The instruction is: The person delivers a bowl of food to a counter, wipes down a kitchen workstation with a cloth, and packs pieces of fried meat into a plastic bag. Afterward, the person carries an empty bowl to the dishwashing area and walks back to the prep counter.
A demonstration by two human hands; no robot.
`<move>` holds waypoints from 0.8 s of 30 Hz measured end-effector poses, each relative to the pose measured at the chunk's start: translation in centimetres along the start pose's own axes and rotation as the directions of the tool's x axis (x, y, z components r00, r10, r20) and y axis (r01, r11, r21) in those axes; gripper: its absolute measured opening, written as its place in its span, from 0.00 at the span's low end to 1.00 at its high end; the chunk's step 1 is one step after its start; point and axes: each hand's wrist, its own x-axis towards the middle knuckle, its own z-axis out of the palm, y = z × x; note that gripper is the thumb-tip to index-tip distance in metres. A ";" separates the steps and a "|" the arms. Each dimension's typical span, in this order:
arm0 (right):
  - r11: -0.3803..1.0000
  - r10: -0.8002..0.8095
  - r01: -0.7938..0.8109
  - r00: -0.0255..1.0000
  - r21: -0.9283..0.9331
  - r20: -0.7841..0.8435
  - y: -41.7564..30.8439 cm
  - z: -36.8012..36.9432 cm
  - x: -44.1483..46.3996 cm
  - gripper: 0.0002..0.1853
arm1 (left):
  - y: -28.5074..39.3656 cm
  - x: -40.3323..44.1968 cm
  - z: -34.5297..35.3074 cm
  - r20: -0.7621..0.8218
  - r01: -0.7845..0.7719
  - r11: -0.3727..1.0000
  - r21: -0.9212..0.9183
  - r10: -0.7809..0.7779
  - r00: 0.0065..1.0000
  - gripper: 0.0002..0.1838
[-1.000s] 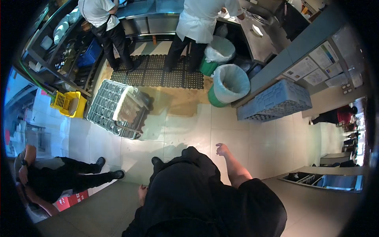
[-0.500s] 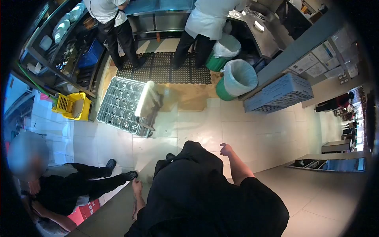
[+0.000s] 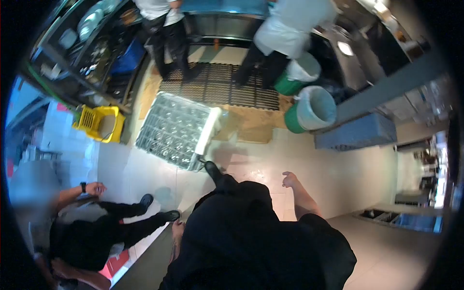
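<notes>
My right hand (image 3: 289, 179) is out in front of my body at the right, above the tiled floor, with fingers loosely bent and apart and nothing in them. Low beside my left hip hangs my left hand (image 3: 178, 228); it is small and blurred, and its fingers are not clear. Neither hand touches an object. Ahead and to the left stands a cart with a rack of clear glasses (image 3: 171, 128), a whitish cloth (image 3: 209, 130) draped along its right side. My shoe is close to the cart's near right corner.
A co-worker (image 3: 82, 237) stands at the left, one hand raised. Two people in white tops (image 3: 285, 34) work at the back counter. A yellow mop bucket (image 3: 100, 124), lined bins (image 3: 316, 108), blue-grey crates (image 3: 355, 133) and a black floor mat (image 3: 220, 84) are around.
The cart and bins have shifted right in view, and the cart is nearer my foot. My left hand is lower beside my body. The co-worker at the left has raised a hand.
</notes>
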 end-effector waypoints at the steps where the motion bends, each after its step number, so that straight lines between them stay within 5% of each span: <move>1: 0.999 0.002 -0.003 1.000 0.032 0.023 -1.0 -0.2 1.6 0.35 | 4.7 -2.9 0.2 -0.033 0.035 0.999 0.012 -0.035 0.999 0.34; 2: 0.999 -0.004 0.002 0.999 0.050 0.053 -2.6 -0.6 3.4 0.36 | 5.8 -3.2 -0.4 0.058 0.081 0.987 -0.136 -0.074 0.996 0.33; 3: 0.998 -0.016 0.011 0.997 0.059 0.079 -2.8 -0.4 5.8 0.35 | 8.1 -4.6 -0.4 -0.070 0.036 0.990 0.133 -0.027 0.997 0.33; 4: 0.998 -0.030 0.023 0.994 0.066 0.105 -4.0 0.1 8.2 0.34 | 13.5 -7.2 -0.8 -0.082 0.091 0.987 0.135 -0.081 0.993 0.32; 5: 0.998 -0.069 0.068 0.988 0.012 0.140 -7.8 0.2 8.5 0.34 | 12.5 -6.0 -1.3 -0.130 0.121 0.993 0.015 -0.118 0.984 0.32; 6: 0.996 -0.086 0.081 0.983 0.039 0.160 -11.1 -0.1 7.9 0.31 | 5.7 -1.2 -2.5 -0.133 0.048 0.990 0.134 -0.030 0.991 0.31; 10: 0.975 -0.169 0.125 0.953 0.182 0.252 -23.1 -0.2 6.6 0.24 | 13.1 -2.6 -4.7 -0.243 0.035 0.998 -0.047 -0.046 0.969 0.25; 14: 0.960 -0.239 0.180 0.926 0.214 0.291 -32.3 0.6 7.5 0.19 | 16.3 -1.6 -6.6 -0.232 0.166 0.981 0.104 -0.138 0.963 0.28; 16: 0.878 -0.438 0.363 0.873 0.313 0.216 -35.3 1.1 6.7 0.15 | 16.8 -0.3 -8.0 -0.185 0.150 0.983 0.104 -0.130 0.974 0.30; 19: 0.747 -0.486 0.420 0.874 0.515 -0.007 -36.6 3.2 5.5 0.12 | 16.4 2.6 -10.9 -0.097 0.163 0.965 0.208 -0.145 0.985 0.31; 24: 0.745 -0.327 0.364 0.930 0.559 -0.168 -37.5 8.3 -1.8 0.13 | 18.5 9.5 -18.1 -0.003 0.040 0.870 0.491 -0.044 0.999 0.28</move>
